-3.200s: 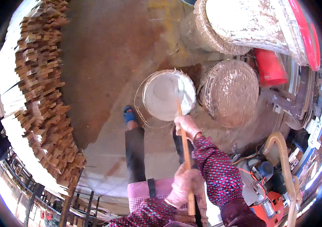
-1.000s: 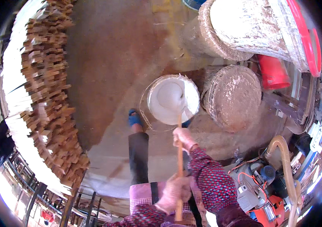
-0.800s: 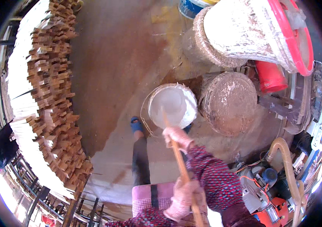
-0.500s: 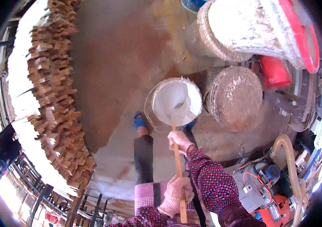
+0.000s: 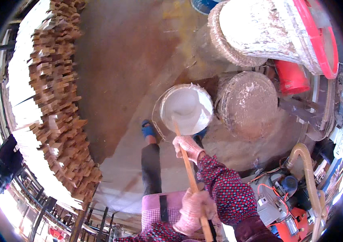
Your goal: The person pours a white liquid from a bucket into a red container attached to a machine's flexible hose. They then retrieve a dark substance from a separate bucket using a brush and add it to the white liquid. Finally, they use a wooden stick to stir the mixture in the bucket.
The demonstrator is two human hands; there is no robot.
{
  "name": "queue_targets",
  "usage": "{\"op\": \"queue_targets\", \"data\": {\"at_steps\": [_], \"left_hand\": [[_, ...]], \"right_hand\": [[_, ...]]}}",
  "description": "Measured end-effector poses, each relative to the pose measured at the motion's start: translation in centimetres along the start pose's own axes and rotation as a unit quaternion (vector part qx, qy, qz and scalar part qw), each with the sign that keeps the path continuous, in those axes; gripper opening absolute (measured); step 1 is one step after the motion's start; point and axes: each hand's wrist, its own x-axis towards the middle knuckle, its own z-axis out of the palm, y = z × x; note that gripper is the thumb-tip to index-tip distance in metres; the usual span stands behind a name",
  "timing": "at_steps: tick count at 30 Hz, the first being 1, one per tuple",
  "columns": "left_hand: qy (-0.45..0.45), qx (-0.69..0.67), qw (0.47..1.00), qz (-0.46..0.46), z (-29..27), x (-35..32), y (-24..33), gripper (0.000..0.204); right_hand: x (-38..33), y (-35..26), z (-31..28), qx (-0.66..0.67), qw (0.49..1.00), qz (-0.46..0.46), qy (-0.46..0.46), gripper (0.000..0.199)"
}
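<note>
Both my hands wear pale pinkish knit gloves and grip one long wooden stick (image 5: 189, 171). My right hand (image 5: 189, 147) is closed round its lower part, just outside the near rim of a white bucket (image 5: 210, 103). Closer to my body, my left hand (image 5: 194, 210) is wrapped round the upper part. The stick slants into the bucket, and its far end is sunk in a thick whitish paste (image 5: 185, 103), so its tip is hidden. A thin wire handle (image 5: 156, 117) hangs down at the bucket's left side. The bucket stands on the floor between my feet.
A round, paste-crusted lidded drum (image 5: 250, 105) stands right of the bucket. Beyond it are a large white tub (image 5: 266, 30) with a red rim and a red bucket (image 5: 292, 76). Stacked wood strips (image 5: 56, 113) line the left. A hose (image 5: 306, 173) and machine (image 5: 286, 209) sit lower right.
The stick's far end has swung left in the paste, while its near end has tilted right. My right hand has shifted slightly left and my left hand slightly right, both still gripping it.
</note>
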Motion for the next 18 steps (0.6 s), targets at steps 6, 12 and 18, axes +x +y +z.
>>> {"op": "queue_targets", "data": {"at_steps": [6, 12, 18], "left_hand": [[-0.086, -0.011, 0.992, -0.088, -0.6, 5.8, 0.1, 0.032], [-0.099, -0.135, 0.986, -0.017, -0.6, 0.7, -1.1, 0.01], [-0.172, -0.151, 0.965, -0.127, -1.6, 6.9, -1.1, 0.009]], "right_hand": [[3.3, 0.2, -7.4, -0.101, 0.991, -0.053, 0.071, 0.017], [-1.3, -2.0, 1.8, -0.109, 0.986, 0.114, 0.046, 0.017], [3.1, -3.1, -5.7, -0.306, 0.949, -0.069, -0.002, 0.015]]}}
